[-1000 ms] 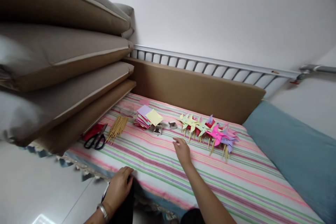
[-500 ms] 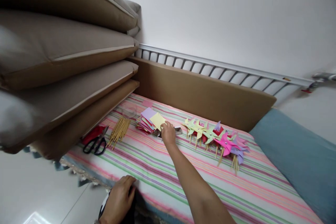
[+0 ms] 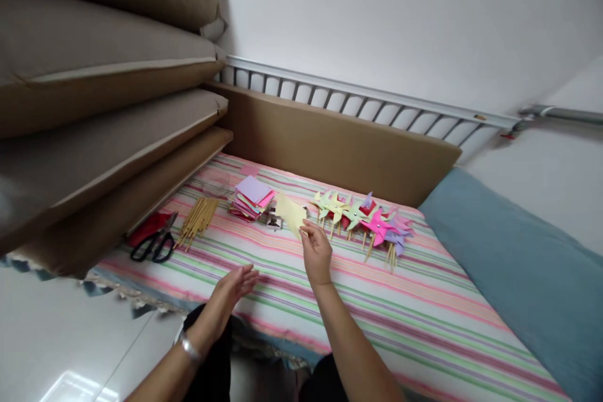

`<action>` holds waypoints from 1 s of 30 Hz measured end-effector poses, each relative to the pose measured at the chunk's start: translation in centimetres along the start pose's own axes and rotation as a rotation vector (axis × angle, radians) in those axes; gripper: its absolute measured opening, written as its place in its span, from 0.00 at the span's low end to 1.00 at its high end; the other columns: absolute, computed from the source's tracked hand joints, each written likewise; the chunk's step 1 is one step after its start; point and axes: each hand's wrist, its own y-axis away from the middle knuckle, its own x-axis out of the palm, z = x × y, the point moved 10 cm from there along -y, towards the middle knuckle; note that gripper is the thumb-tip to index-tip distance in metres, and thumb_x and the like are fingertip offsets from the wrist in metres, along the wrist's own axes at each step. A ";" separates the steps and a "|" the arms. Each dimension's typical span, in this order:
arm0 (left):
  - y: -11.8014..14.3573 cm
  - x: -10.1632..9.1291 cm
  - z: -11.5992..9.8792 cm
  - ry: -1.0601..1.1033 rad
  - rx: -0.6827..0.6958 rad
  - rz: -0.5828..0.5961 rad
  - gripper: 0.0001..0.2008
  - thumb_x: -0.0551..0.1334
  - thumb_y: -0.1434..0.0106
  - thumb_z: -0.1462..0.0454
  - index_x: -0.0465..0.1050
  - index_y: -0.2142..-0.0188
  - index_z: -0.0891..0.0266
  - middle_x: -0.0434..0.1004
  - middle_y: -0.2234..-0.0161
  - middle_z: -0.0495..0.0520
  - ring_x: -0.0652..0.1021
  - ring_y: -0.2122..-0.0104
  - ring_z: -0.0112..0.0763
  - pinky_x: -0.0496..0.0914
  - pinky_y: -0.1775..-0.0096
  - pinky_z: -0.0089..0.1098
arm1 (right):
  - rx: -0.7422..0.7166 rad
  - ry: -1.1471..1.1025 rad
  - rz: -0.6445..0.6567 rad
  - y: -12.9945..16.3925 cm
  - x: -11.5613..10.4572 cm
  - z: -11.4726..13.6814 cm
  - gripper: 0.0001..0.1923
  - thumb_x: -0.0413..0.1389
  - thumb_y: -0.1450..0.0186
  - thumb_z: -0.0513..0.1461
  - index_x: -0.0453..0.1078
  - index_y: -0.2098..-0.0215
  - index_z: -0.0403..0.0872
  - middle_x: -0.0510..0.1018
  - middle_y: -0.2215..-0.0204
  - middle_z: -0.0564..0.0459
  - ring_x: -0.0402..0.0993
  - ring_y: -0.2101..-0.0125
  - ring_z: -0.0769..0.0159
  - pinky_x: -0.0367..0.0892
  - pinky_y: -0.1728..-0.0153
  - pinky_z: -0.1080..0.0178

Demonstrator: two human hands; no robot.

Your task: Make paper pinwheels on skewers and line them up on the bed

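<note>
Between the thumb and fingers of my right hand (image 3: 316, 251) is a pale yellow sheet of paper (image 3: 289, 212), raised above the striped cloth (image 3: 372, 301). My left hand (image 3: 234, 287) holds nothing; its fingers reach forward over the cloth's near edge. Left of the yellow sheet lies a stack of coloured paper squares (image 3: 252, 196), a lilac one on top. A small box (image 3: 274, 222) shows partly behind the sheet, its contents too small to make out. To the right rest several paper pinwheels (image 3: 377, 226) on sticks, in pink, yellow, green and lilac.
Thin wooden sticks (image 3: 198, 221) lie left of the paper stack. Black-handled scissors (image 3: 153, 246) sit beside a red item (image 3: 147, 230). Large cushions (image 3: 117, 132) are piled at the left. A brown panel (image 3: 339, 147) stands at the back, and a blue-grey surface (image 3: 509, 232) slopes at the right.
My right hand has lifted the yellow sheet off the stack and drawn it nearer. My left hand has risen from the cloth's edge and moved forward, fingers extended. The view has shifted slightly.
</note>
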 end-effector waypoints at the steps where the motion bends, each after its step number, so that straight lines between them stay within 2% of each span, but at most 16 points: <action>1: -0.9 2.0 -0.2 0.145 -0.082 0.095 0.27 0.52 0.39 0.48 0.70 0.54 0.69 0.75 0.54 0.67 0.75 0.54 0.43 0.63 0.47 0.45 | 0.004 -0.031 0.006 0.8 -0.7 0.4 0.07 0.51 0.37 0.37 0.69 0.63 0.46 0.74 0.57 0.45 0.70 0.53 0.63 0.66 0.53 0.57; 3: -2.7 5.2 -1.1 0.332 -0.186 0.231 0.28 0.52 0.39 0.47 0.70 0.54 0.71 0.74 0.54 0.69 0.76 0.55 0.42 0.63 0.47 0.43 | 0.007 -0.089 0.036 1.7 -1.6 0.9 0.06 0.51 0.37 0.36 0.70 0.64 0.46 0.74 0.56 0.45 0.69 0.53 0.62 0.66 0.53 0.56; 6: -5.3 8.4 -2.8 0.437 -0.248 0.345 0.28 0.52 0.39 0.49 0.70 0.54 0.73 0.76 0.57 0.69 0.76 0.56 0.45 0.65 0.49 0.45 | -0.035 -0.101 0.113 1.8 -2.2 1.3 0.08 0.51 0.39 0.32 0.70 0.65 0.47 0.74 0.55 0.46 0.70 0.53 0.62 0.66 0.52 0.55; 8: -6.9 9.8 -3.6 0.436 -0.242 0.380 0.24 0.52 0.37 0.53 0.67 0.50 0.70 0.75 0.54 0.66 0.76 0.54 0.45 0.66 0.51 0.47 | -0.068 -0.092 0.148 1.3 -2.4 0.9 0.10 0.50 0.41 0.30 0.71 0.67 0.47 0.74 0.55 0.46 0.70 0.53 0.62 0.66 0.52 0.55; 10: -8.5 10.6 -3.6 0.383 -0.254 0.360 0.20 0.55 0.37 0.60 0.66 0.49 0.69 0.76 0.54 0.64 0.76 0.55 0.42 0.68 0.52 0.43 | -0.080 -0.110 0.163 0.7 -2.4 0.1 0.11 0.49 0.42 0.29 0.71 0.68 0.47 0.73 0.54 0.47 0.70 0.53 0.62 0.66 0.52 0.55; 14: -11.8 11.0 -1.9 0.255 -0.312 0.267 0.17 0.58 0.40 0.68 0.68 0.52 0.76 0.79 0.60 0.66 0.80 0.62 0.38 0.71 0.55 0.34 | -0.050 -0.172 0.181 -0.2 -1.8 -2.3 0.12 0.48 0.41 0.28 0.71 0.69 0.47 0.74 0.55 0.47 0.72 0.54 0.62 0.69 0.53 0.55; 19: -14.8 10.6 -0.8 0.256 -0.312 0.255 0.16 0.59 0.41 0.69 0.69 0.53 0.77 0.80 0.63 0.65 0.80 0.64 0.39 0.73 0.58 0.35 | 0.034 -0.238 0.152 -0.5 -1.2 -4.6 0.13 0.47 0.38 0.30 0.69 0.60 0.48 0.75 0.56 0.46 0.72 0.53 0.63 0.70 0.55 0.58; 23: -15.7 9.9 -0.3 0.253 -0.337 0.263 0.19 0.60 0.42 0.69 0.68 0.52 0.77 0.80 0.62 0.66 0.80 0.63 0.41 0.73 0.59 0.35 | 0.029 -0.124 0.148 -0.6 -1.5 -4.9 0.13 0.50 0.38 0.31 0.70 0.58 0.49 0.73 0.53 0.46 0.70 0.51 0.61 0.69 0.54 0.56; 26: -16.1 9.1 -0.1 0.268 -0.311 0.206 0.21 0.60 0.41 0.68 0.66 0.49 0.75 0.79 0.59 0.65 0.80 0.61 0.40 0.72 0.56 0.36 | 0.005 -0.017 0.031 -0.5 -2.9 -4.4 0.14 0.49 0.38 0.31 0.70 0.57 0.50 0.71 0.49 0.47 0.68 0.49 0.59 0.66 0.49 0.52; 28: -16.4 9.0 -0.3 0.300 -0.263 0.189 0.21 0.59 0.41 0.67 0.65 0.47 0.73 0.77 0.56 0.64 0.79 0.59 0.39 0.71 0.53 0.37 | -0.008 0.019 -0.049 -0.1 -3.5 -3.8 0.14 0.49 0.38 0.31 0.70 0.57 0.50 0.72 0.52 0.48 0.68 0.50 0.59 0.65 0.49 0.51; 30: -16.4 9.5 -0.3 0.337 -0.247 0.217 0.21 0.58 0.39 0.67 0.64 0.46 0.72 0.76 0.54 0.63 0.78 0.57 0.39 0.69 0.51 0.38 | -0.028 0.039 -0.054 0.4 -3.0 -3.0 0.14 0.50 0.38 0.30 0.70 0.58 0.51 0.73 0.54 0.48 0.69 0.52 0.60 0.66 0.51 0.52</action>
